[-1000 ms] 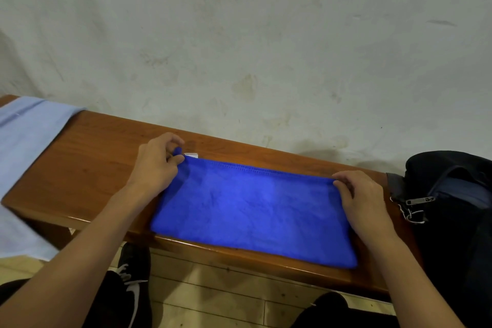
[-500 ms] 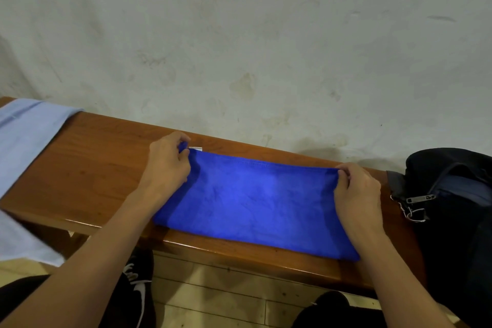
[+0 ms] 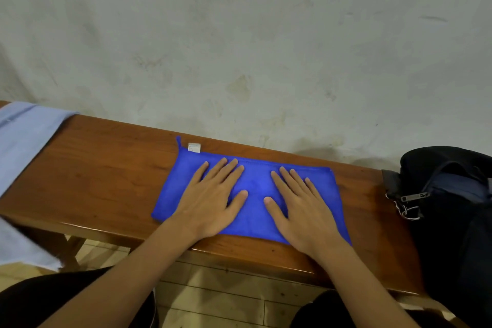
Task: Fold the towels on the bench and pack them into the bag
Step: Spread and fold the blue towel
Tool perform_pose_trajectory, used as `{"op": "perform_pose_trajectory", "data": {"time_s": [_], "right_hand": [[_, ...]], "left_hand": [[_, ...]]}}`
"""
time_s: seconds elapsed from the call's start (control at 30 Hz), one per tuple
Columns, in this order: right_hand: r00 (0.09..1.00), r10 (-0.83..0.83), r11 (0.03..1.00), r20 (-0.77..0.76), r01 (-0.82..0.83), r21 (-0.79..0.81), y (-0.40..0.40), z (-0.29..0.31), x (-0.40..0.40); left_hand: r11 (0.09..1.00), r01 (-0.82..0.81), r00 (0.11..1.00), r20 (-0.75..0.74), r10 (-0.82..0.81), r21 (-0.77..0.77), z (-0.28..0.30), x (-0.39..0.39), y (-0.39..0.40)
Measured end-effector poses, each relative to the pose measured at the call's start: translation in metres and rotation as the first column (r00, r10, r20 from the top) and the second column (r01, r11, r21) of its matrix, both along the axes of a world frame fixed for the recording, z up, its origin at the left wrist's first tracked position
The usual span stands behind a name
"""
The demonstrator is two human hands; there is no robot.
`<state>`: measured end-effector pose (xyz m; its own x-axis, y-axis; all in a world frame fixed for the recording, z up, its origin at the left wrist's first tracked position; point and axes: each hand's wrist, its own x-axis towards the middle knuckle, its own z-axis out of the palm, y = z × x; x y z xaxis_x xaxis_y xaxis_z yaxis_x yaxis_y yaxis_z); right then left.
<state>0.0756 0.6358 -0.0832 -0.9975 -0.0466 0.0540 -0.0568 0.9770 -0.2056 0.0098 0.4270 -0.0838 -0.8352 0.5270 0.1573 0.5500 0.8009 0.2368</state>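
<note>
1. Head view shows a blue towel (image 3: 255, 194) lying flat and folded into a long strip on the wooden bench (image 3: 106, 173), its far edge close to the wall (image 3: 239, 34).
2. Half a second ago each hand pinched a far corner of the towel; now both have let go and moved to the towel's middle.
3. Left hand (image 3: 213, 200) lies palm down on the towel's left half, fingers straight and spread, gripping nothing.
4. Right hand (image 3: 300, 208) lies palm down on the towel's right half in the same way, fingers straight, thumb tip near the left thumb.
5. With the left hand gone from the corner, a white label (image 3: 194, 147) and a small blue loop show at the towel's far left corner.
6. A black bag (image 3: 452, 194) sits to the right of the towel at the bench end, apart from it, unmoved.
7. A pale blue cloth (image 3: 21, 136) drapes over the bench well to the left of the towel, as before.
</note>
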Motion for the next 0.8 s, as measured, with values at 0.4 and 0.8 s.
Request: {"op": "perform_pose_trajectory", "data": {"time_s": [0.4, 0.8], "right_hand": [[0.959, -0.28, 0.956, -0.048, 0.273, -0.109, 0.034, 0.01, -0.003], [0.933, -0.356, 0.908, -0.062, 0.329, -0.26, 0.052, 0.027, -0.007]], "left_hand": [[0.994, -0.102, 0.992, 0.07, 0.101, 0.023, 0.009, -0.017, -0.022], [0.947, -0.303, 0.9, 0.359, 0.248, 0.105, 0.042, -0.055, -0.076]]}}
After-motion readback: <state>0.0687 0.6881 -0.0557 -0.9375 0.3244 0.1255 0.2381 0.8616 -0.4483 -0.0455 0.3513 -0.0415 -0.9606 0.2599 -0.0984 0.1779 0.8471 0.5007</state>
